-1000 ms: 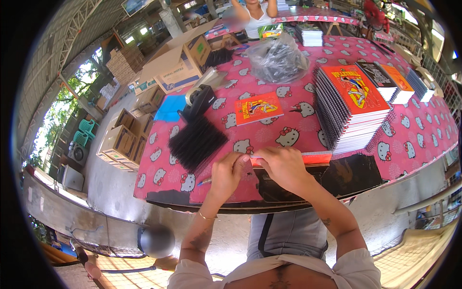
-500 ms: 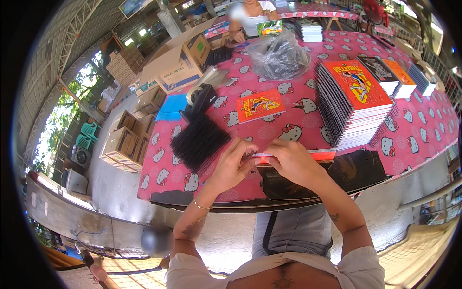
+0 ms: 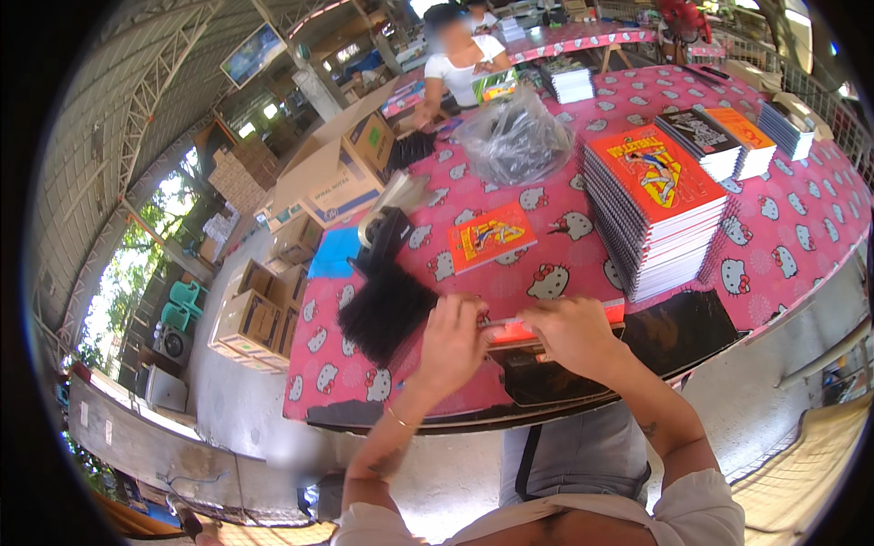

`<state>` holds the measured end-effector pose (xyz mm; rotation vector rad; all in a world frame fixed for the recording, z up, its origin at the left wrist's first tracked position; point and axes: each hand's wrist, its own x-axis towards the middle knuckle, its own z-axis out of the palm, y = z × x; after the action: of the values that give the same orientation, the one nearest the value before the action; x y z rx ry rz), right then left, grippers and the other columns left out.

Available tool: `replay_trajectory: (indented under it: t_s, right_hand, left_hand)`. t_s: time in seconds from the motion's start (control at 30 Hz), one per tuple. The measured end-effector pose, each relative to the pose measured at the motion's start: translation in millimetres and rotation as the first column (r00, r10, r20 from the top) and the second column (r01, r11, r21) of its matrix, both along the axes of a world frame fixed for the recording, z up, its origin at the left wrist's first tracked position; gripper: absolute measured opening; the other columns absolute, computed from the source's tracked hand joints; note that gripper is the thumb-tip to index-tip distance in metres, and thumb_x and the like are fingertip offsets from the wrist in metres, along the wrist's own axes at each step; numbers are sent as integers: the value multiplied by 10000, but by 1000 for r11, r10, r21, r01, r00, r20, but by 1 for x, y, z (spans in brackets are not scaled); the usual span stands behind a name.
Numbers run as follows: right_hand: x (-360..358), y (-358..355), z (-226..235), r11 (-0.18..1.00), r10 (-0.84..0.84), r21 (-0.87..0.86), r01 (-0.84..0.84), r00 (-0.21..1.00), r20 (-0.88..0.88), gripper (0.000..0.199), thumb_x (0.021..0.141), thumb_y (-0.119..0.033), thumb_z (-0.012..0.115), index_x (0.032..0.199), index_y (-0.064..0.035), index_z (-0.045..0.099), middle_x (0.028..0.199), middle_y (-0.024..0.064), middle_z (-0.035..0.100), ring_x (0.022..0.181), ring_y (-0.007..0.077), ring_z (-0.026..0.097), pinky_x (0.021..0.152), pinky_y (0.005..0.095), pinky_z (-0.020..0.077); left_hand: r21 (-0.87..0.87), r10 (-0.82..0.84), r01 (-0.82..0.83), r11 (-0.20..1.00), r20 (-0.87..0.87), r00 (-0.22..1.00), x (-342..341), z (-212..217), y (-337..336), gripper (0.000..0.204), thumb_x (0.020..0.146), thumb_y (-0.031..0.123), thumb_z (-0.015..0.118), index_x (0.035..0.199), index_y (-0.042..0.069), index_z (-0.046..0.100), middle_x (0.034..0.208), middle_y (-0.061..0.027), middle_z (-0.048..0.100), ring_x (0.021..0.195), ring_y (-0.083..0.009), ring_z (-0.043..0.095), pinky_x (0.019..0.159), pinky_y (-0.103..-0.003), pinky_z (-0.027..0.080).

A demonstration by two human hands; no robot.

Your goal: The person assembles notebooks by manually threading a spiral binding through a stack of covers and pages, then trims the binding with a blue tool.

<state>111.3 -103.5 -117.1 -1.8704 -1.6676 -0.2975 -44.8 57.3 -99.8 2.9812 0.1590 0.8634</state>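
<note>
Left of centre lies a black coil pile [image 3: 387,311]. The left hand [image 3: 452,344] and right hand [image 3: 572,332] both pinch an orange notebook [image 3: 557,324] at the table's near edge, seemingly along its spine. It looks light, thin and bendy, best gripped at the edges

Notebook stack [image 3: 660,205] right of single notebook [image 3: 492,237], bag [image 3: 514,141] seemingly behind.

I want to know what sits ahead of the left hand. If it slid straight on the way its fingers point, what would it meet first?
The left hand points up and slightly right, away from the body. First in that line looks to be the single orange-covered notebook lying flat on the pink patterned tablecloth, though depth is unclear.
</note>
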Motion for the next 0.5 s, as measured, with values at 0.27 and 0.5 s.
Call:
replay_trajectory:
  t_s: [0.27, 0.5]
  right_hand:
    - [-2, 3, 0, 1000, 14, 24, -14, 1000, -7, 186, 722, -199, 708, 880, -126, 640, 798, 33, 648, 705, 260, 672, 586, 390, 522]
    - [-5, 1, -5, 1000, 4, 23, -4, 1000, 5, 266, 751, -234, 714, 991, -141, 651, 845, 29, 664, 756, 261, 684, 620, 406, 531]
  left_hand:
    - [-15, 290, -290, 957, 1, 957, -12, -67, -60, 746, 987, 457, 388, 1456, -113, 274, 1545, -321, 203, 1460, -480, 116, 1137, -643, 27]
    - [43, 243, -245, 969, 54, 969, -23, -91, -72, 735, 986, 483, 401, 1445, -88, 329, 1502, -303, 323, 1432, -459, 239, 1140, -636, 98]
